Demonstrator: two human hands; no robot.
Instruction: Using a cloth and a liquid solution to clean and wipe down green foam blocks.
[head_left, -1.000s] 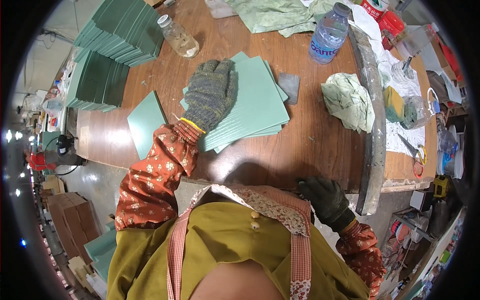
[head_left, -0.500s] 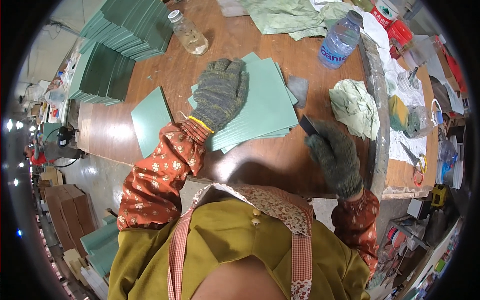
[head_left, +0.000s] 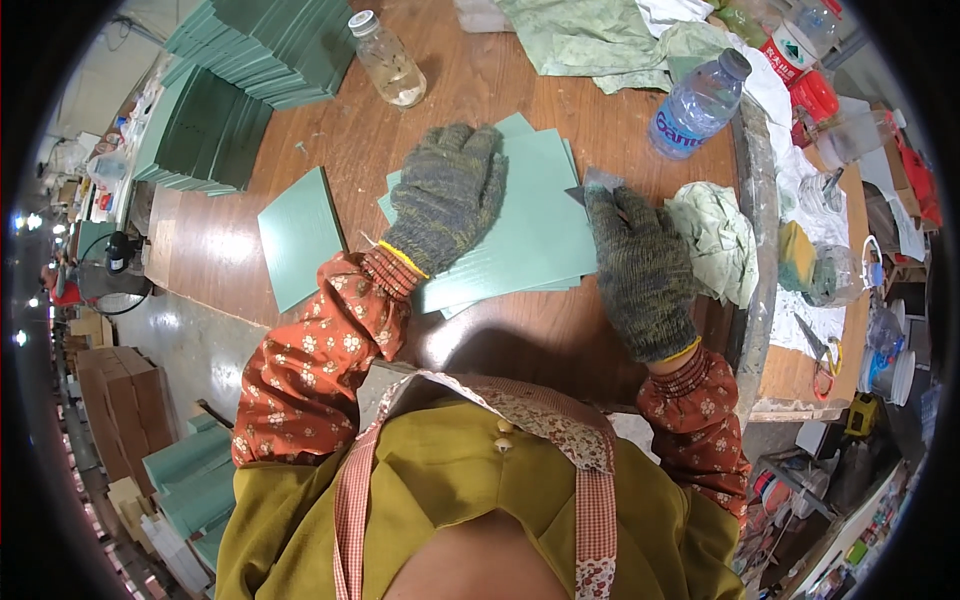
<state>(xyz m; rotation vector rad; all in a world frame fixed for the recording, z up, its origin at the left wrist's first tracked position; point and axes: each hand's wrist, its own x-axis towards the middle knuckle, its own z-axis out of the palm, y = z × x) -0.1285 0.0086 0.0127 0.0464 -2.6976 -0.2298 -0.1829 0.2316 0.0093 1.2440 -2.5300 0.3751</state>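
In a grey-green knit glove, my left hand [head_left: 447,195] lies flat, fingers together, on a small fanned stack of pale green rectangular sheets [head_left: 545,215]. My right hand [head_left: 640,265], gloved likewise, is at the stack's right edge. A dark thin flat piece [head_left: 574,194] pokes out from its fingertips, mostly hidden by the glove. Just beyond those fingertips a small grey translucent square [head_left: 603,179] lies on the wooden table, partly covered. A single green sheet [head_left: 298,238] rests apart, left of my left hand.
Tall stacks of green sheets [head_left: 205,130] stand at the far left. A glass jar [head_left: 388,60] and a plastic bottle [head_left: 695,105] stand toward the back. Crumpled pale cloth [head_left: 715,240] lies right of my right hand; scissors [head_left: 822,355] rest on the side bench.
My right hand has moved up and left with the dark flat piece, from the table's near right to the grey square beside the stack. My left hand stays on the sheets.
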